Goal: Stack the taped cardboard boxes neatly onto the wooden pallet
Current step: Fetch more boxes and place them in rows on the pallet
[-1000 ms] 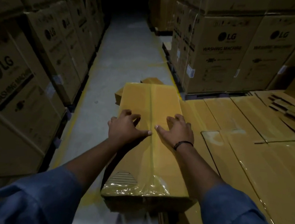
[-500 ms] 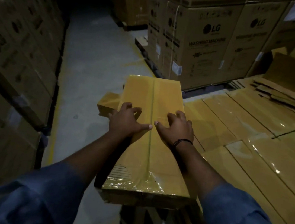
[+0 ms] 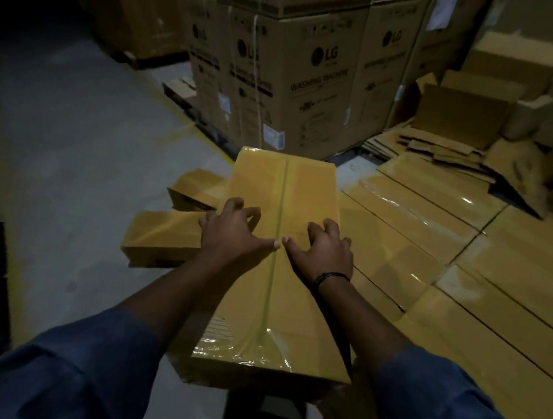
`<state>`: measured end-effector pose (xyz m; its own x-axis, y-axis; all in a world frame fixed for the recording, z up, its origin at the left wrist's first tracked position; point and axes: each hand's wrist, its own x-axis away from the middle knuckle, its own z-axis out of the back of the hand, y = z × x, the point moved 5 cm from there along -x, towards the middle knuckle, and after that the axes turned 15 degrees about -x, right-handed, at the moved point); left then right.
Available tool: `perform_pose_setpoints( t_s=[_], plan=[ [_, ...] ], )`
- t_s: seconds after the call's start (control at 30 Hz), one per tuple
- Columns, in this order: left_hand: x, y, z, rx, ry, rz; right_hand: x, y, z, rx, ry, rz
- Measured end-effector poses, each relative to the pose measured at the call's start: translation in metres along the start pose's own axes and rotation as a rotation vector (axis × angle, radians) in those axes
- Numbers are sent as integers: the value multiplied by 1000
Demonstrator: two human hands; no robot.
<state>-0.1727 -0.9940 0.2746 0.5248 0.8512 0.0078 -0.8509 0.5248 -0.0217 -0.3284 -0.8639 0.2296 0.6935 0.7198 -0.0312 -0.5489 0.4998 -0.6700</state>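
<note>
Fingertips (image 3: 254, 213) of the left hand (image 3: 230, 235) pressed down on the top face of a long taped box (image 3: 272, 298), the fingers splayed and arched and curling round nothing. The right hand (image 3: 323, 251) lay the same way just across the tape seam (image 3: 283, 189) that ran down the middle of the box. The two thumbs pointed at each other and nearly met over the seam. A dark bracelet (image 3: 331, 277) circled the right wrist, and both forearms came out of blue sleeves (image 3: 451, 418).

The box stretched lengthwise away from the person, with wrinkled glossy tape across its near end. It sat along the left edge of a layer of taped boxes (image 3: 450, 270) laid flat side by side, and its top stood higher than theirs. In the dim light it was hard to tell what carried that layer; a wooden pallet may have been beneath it.

To the left, two smaller taped boxes (image 3: 165, 238) lay on the grey concrete floor (image 3: 78, 152), the nearer one partly hidden behind the left hand. Beyond the far end of the long box stood stacked LG washing machine cartons (image 3: 318, 76). Flattened cardboard sheets (image 3: 444, 149) were heaped to the right of those cartons, past the layer.
</note>
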Motion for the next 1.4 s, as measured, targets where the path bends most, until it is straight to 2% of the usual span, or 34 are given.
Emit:
perform_pose_setpoints(
  t_s=[0.43, 0.73, 0.93, 1.2, 1.4],
  plan=[
    [-230, 3, -10, -64, -66, -327, -171, -22, -50, -52, 195, -259],
    [-337, 54, -38, -54, -121, -622, -227, -3, -57, -13, 333, -487],
    [-401, 101, -60, -44, -94, -888, -254, 7, -70, 15, 521, -690],
    [-435, 144, -69, -42, -87, -1290, -246, -16, -97, -24, 797, -1002],
    [-403, 155, -72, -103, -89, -1564, -205, -40, -126, -61, 958, -1169]
  ],
)
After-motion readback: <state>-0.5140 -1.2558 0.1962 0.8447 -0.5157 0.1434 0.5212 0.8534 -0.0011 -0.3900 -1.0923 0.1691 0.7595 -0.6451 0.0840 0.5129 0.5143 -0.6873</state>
